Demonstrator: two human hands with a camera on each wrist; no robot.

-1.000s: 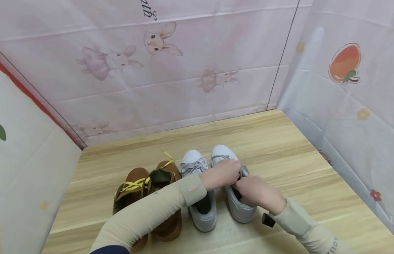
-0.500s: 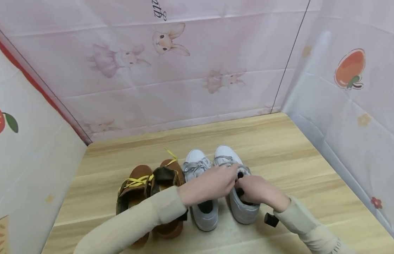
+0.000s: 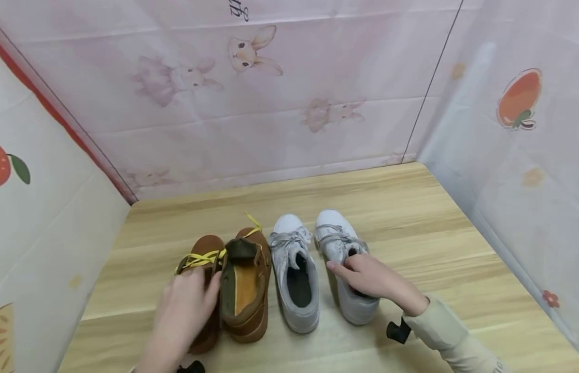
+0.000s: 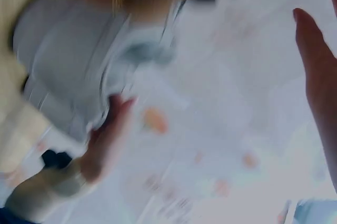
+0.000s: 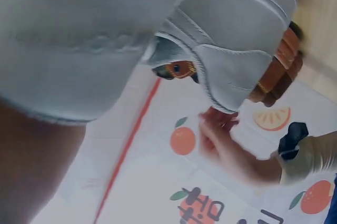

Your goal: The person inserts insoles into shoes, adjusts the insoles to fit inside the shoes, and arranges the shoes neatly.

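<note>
A pair of white sneakers with grey laces, the left sneaker (image 3: 296,305) and the right sneaker (image 3: 336,233), stands on a wooden tabletop. Beside them on the left are two brown shoes with yellow laces, the outer brown shoe (image 3: 207,246) and the inner brown shoe (image 3: 252,318). My left hand (image 3: 184,298), blurred, is over the outer brown shoe, thumb apart from the fingers; any contact is unclear. My right hand (image 3: 370,277) lies at the opening of the right sneaker, thumb stretched left across it, partly hiding the collar.
The wooden tabletop (image 3: 424,233) extends behind and to the right of the shoes. A pink sheet with printed rabbits (image 3: 242,134) stands along the back, and printed sheets border both sides. A black wrist mount (image 3: 398,330) sits by my right cuff.
My left hand has left the right sneaker's laces and swung left to the outer brown shoe. My right hand stays at the right sneaker, its thumb now spread left. The shoes keep their places.
</note>
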